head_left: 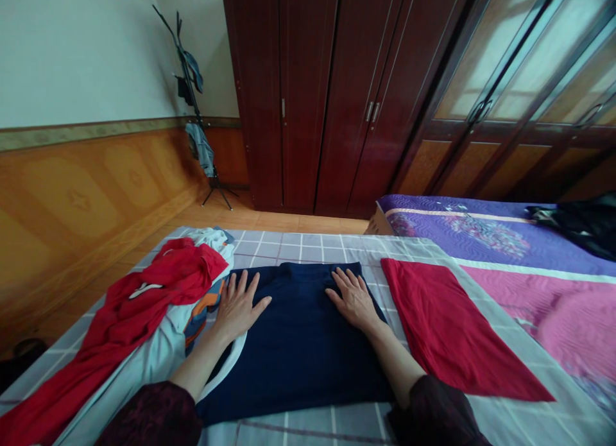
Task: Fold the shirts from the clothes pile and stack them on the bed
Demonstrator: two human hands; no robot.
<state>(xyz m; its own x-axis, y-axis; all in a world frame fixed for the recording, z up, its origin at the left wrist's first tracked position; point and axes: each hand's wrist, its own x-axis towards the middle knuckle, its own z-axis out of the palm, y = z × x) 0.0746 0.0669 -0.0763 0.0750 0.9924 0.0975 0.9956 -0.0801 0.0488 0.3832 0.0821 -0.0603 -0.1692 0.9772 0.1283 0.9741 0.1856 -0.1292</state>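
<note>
A navy blue garment (303,337) with a curved white stripe lies spread flat in front of me; its exact kind does not show. My left hand (238,308) rests palm down on its far left part, fingers spread. On the far right corner lies my right hand (353,298), also flat with the fingers stretched out. To the right, apart from the navy garment, is a flat folded red garment (452,330). A heap of loose clothes sits at the left, with a crumpled red garment (163,279) on top of pale grey-blue cloth (158,346).
Everything lies on a checked grey sheet (308,240). Beyond it stand a dark red wardrobe (308,112) and a coat rack (192,99). A purple and pink quilt (486,231) adjoins on the right, with dark clothing (582,224) on it.
</note>
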